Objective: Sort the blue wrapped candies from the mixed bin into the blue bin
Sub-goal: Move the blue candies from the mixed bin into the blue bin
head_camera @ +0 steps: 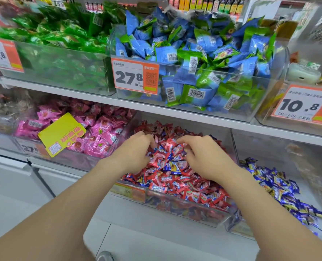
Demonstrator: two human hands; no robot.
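The mixed bin (186,215) on the lower shelf is a clear tub heaped with red wrapped candies (192,194) and a few blue wrapped candies (172,166) among them. To its right, the blue bin (235,228) holds a loose pile of dark blue candies (280,187). My left hand (135,153) lies on the left side of the heap with fingers curled into the candies. On the right side rests my right hand (207,157), fingertips pinching down into the pile. Whether either hand grips a candy is hidden by the fingers.
Left of the mixed bin stands a bin of pink candies (100,132) with a yellow tag (62,134). The upper shelf carries a green candy bin (58,53) and a blue-and-green packet bin (194,63) with a 27.8 price tag (135,76).
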